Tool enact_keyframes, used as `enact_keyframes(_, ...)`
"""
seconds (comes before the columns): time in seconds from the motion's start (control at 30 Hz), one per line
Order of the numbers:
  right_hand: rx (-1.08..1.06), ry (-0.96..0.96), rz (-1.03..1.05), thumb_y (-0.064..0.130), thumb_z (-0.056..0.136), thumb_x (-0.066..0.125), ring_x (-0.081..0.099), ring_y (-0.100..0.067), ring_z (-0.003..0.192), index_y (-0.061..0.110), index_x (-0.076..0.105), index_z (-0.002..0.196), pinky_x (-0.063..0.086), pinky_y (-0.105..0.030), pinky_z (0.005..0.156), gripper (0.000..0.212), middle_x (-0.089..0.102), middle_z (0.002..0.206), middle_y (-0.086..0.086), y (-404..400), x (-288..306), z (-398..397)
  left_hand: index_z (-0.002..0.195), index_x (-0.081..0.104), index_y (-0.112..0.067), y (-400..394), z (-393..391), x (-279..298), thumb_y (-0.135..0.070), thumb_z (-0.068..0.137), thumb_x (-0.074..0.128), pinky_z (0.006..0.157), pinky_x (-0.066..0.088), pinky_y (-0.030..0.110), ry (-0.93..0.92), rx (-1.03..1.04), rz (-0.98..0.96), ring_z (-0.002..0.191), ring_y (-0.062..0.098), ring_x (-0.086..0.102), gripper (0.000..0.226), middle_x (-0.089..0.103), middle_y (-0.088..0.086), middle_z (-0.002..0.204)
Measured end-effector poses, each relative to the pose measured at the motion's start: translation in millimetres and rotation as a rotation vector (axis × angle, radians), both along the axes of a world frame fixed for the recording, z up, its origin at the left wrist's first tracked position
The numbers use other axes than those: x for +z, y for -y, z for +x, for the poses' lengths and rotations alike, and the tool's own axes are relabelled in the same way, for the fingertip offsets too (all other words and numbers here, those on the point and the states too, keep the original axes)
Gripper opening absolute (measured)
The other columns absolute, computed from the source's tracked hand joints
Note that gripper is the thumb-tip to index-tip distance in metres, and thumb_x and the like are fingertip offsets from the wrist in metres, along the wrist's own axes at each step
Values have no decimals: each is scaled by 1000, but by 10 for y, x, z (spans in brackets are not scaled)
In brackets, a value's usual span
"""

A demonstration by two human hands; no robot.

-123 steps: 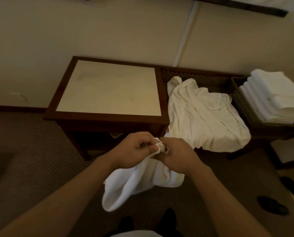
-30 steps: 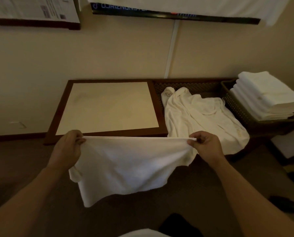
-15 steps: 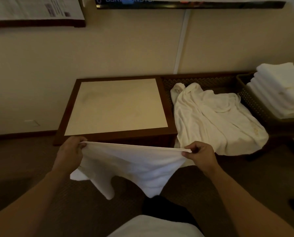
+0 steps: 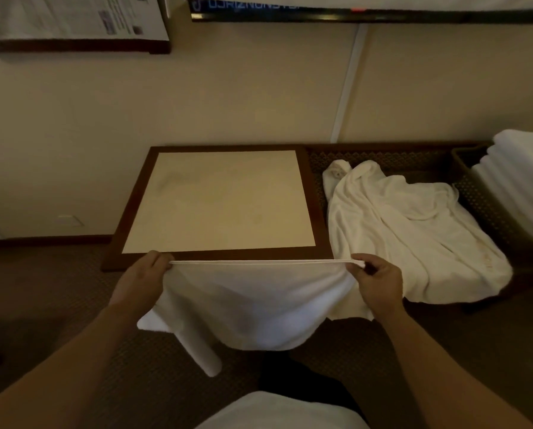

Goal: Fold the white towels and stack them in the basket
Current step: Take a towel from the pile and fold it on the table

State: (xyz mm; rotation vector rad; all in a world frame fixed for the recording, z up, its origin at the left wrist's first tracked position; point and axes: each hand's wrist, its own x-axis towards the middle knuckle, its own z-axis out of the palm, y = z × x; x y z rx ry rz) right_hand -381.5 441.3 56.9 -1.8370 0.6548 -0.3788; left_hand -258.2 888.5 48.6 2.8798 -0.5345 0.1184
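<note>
A white towel (image 4: 252, 305) is pinched at its top corners by the left hand (image 4: 141, 280) and right hand (image 4: 379, 280), stretched taut just before the table (image 4: 215, 255); soft, floppy stuff, probably best gripped at corners

Counts: two bare hands, one white towel stretched out, one loose white heap, one folded stack, one basket, one table

Two hands are up, the left hand (image 4: 141, 281) and the right hand (image 4: 378, 281), with one white terry towel (image 4: 252, 308) between them; one square wooden table with a pale inset top (image 4: 218, 201) stands ahead, one crumpled white cloth heap (image 4: 413, 230) lies beside it, and one dark woven basket (image 4: 466, 162) carries one stack of folded white towels (image 4: 522, 181), about four or five layers, the right edge cut off; one framed printed notice (image 4: 70, 20) hangs on the wall
</note>
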Motion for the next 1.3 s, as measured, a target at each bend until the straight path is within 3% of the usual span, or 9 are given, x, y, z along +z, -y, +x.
enact_keyframes(0.13,-102,75,-2,11,93,69,64,-13,99,18,71,105,50,-27,93,14,71,100,4,-77,-107,100,109,64,-11,45,108,-63,2,92,54,72,52,46,21,224,-49,85,31,62,24,65,9,96)
enact_keyframes(0.33,-325,193,73,18,103,55,58,2,89,20,63,109,43,-12,82,11,63,98,9,-117,33,736,113,62,-11,682,514,214,-2,98,42,79,46,41,63,452,-468,97,29,56,27,60,10,109)
enact_keyframes(0.63,-306,184,-80,17,104,50,55,-17,95,9,61,109,42,-28,86,14,62,102,-2,647,179,2768,118,63,-18,955,2788,646,-27,88,28,73,54,51,-11,86,194,96,39,65,47,62,9,116)
enact_keyframes(0.8,-294,58,-119,23,101,58,52,-15,97,7,64,118,38,-26,88,25,62,105,-3,1146,-22,3966,131,63,-19,1502,3902,565,-33,102,28,104,42,50,-102,156,195,124,40,54,48,55,11,142)
enact_keyframes(0.93,-255,-85,-137,34,99,60,62,-29,106,8,63,122,47,-34,93,35,68,115,-13,1495,-389,4660,117,62,-34,1652,4629,311,-54,94,27,99,43,46,-103,41,299,116,37,57,47,60,6,132)
enact_keyframes(1.0,-243,-111,-152,37,97,60,62,-32,108,9,64,120,46,-32,95,37,69,114,-13,1619,-562,4955,121,60,-34,1685,4983,142,-50,89,23,100,44,48,-179,40,325,117,36,57,52,55,2,136)
enact_keyframes(1.1,-203,-135,-158,24,99,61,60,-33,111,-1,65,115,36,-22,84,30,68,115,-19,1740,-717,5405,126,60,-36,1816,5403,-53,-41,98,43,98,46,48,-251,67,346,119,38,57,33,53,1,141)
enact_keyframes(1.2,-120,-191,-219,25,99,62,59,-36,113,-1,66,113,43,-34,93,29,67,116,-20,1840,-881,5717,125,66,-26,1881,5612,-273,-32,99,54,98,48,50,-178,13,349,116,42,59,29,57,8,141)
enact_keyframes(1.3,-62,-288,-339,35,96,62,63,-36,101,7,67,96,48,-37,85,28,67,103,-15,1962,-1096,5852,122,69,-22,1868,5695,-507,-25,98,60,97,50,52,-157,14,332,113,44,60,25,59,12,137)
